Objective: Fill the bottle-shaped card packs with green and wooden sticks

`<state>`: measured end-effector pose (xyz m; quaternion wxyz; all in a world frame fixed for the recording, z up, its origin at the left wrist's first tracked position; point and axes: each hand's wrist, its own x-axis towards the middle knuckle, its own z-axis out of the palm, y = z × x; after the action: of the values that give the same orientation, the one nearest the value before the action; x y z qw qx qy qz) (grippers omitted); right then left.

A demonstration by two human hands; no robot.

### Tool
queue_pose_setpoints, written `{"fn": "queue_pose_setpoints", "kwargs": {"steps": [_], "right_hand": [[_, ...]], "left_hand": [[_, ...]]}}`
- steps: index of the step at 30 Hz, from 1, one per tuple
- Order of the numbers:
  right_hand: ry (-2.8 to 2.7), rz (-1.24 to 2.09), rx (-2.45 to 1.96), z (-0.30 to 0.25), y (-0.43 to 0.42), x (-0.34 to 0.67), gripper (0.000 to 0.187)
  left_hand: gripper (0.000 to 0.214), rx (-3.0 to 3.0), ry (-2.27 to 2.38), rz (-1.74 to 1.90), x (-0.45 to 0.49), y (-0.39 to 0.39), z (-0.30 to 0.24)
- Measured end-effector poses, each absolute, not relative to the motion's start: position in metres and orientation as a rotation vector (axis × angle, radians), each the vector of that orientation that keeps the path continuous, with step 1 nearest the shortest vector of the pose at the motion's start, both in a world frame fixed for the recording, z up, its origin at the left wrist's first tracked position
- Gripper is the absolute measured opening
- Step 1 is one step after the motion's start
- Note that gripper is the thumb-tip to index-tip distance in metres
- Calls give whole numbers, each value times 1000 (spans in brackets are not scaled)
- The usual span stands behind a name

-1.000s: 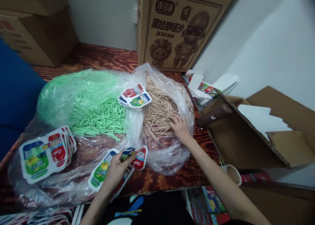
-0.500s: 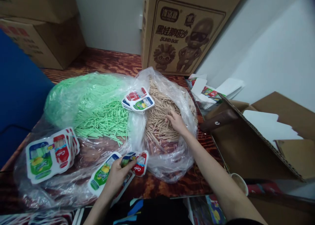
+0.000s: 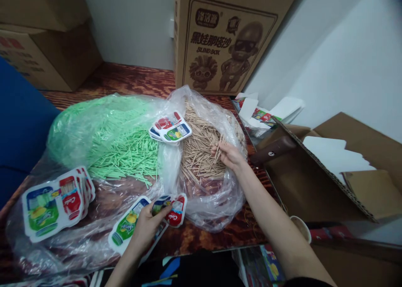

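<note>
Table: dark red-brown, wood-grained surface, seen from above.
Tall carton: upright at the back, marked "BLIND BOX", with two printed figures.
Open carton: to the right of the table; white pieces show within.
Left bag: clear plastic on the table; green sticks lie heaped loosely inside and toward its mouth.
Right bag: clear plastic, touching the left bag; tan sticks lie heaped within.
Pack stack: at front left, on plastic film; overlapping printed packs, the foremost with a green part and a red "Cola" part.
Held packaging: grasped in the left hand, before the two bags; whether one pack or several cannot be told.
Left hand: thumb pressed across the packaging, a red "Cola" part projecting just beyond.
Small pile: printed packs resting on plastic where the bags meet.
Right hand: over the right side of the tan heap, fingertips pinched together.
Stick bunch: a few tan sticks, gripped between right thumb and fingers.
</note>
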<state>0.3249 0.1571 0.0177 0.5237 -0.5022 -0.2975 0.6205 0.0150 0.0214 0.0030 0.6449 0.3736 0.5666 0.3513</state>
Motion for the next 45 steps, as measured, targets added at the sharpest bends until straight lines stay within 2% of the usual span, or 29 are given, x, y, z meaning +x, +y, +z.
{"fn": "queue_pose_setpoints", "kwargs": {"steps": [7, 13, 25, 29, 34, 37, 41, 45], "right_hand": [[-701, 1900, -1101, 9, 111, 285, 22], [-649, 2230, -1045, -12, 53, 231, 30], [-614, 2504, -764, -22, 36, 214, 26], [-637, 2309, -939, -14, 41, 216, 28], [-904, 1572, -1195, -2, 51, 219, 27], [-1090, 1288, -1236, -10, 46, 214, 20], [-1230, 1111, -1300, -26, 34, 206, 16], [-1206, 1148, -1266, -32, 27, 203, 14]], "left_hand": [[25, 694, 1108, 928, 19, 34, 12], [44, 740, 948, 1035, 37, 56, 30], [30, 739, 1045, 896, 49, 62, 15], [32, 617, 1079, 1012, 36, 63, 19], [32, 474, 1115, 1148, 19, 58, 22], [30, 437, 1114, 1105, 17, 51, 20], [33, 397, 1115, 1082, 17, 44, 18], [35, 386, 1106, 1075, 15, 42, 16]]}}
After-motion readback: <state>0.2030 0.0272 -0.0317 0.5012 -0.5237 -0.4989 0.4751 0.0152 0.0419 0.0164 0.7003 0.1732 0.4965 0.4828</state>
